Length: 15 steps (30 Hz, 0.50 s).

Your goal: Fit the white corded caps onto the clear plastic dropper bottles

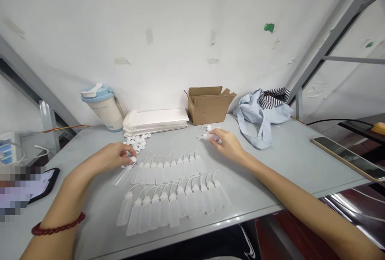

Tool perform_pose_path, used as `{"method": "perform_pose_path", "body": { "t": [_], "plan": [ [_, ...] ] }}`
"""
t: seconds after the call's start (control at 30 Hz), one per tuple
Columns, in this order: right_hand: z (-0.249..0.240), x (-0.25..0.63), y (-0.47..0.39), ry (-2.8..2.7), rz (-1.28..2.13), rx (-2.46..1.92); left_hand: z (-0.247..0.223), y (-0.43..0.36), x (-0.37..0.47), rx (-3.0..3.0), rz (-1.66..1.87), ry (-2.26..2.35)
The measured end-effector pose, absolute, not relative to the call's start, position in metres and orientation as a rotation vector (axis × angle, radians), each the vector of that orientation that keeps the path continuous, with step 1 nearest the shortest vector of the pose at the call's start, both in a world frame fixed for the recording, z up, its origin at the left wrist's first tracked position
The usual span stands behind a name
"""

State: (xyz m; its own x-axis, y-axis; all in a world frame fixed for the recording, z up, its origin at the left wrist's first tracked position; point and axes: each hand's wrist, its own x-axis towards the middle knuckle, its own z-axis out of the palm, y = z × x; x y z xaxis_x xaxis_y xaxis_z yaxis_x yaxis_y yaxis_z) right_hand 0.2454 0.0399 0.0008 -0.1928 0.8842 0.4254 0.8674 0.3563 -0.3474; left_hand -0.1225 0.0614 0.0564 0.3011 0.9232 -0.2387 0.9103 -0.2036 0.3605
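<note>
My left hand is closed in a pinch on a small white piece at the top of a clear flat strip lying on the table. Just behind these fingers is a heap of small white pieces. Farther right, my right hand pinches a small translucent plastic tube with a white end; the fingers partly hide it. Another small white-ended piece lies beyond it. Between my hands, translucent tubes with thin curved tails lie side by side in a back row and a front row.
Along the wall stand a blue-lidded cup, a stack of white sheets or envelopes, an open cardboard box and a light blue cloth bag. Phones lie at the left and right. The grey table's front edge is near me.
</note>
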Motion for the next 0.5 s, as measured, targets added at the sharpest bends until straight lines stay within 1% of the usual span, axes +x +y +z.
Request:
{"method": "perform_pose_path", "body": {
  "t": [0.5],
  "plan": [
    [0.0025, 0.2448, 0.0414, -2.100, 0.051, -1.613, 0.0536, 0.0607, -0.1138, 2.215, 0.038, 1.619]
  ]
}}
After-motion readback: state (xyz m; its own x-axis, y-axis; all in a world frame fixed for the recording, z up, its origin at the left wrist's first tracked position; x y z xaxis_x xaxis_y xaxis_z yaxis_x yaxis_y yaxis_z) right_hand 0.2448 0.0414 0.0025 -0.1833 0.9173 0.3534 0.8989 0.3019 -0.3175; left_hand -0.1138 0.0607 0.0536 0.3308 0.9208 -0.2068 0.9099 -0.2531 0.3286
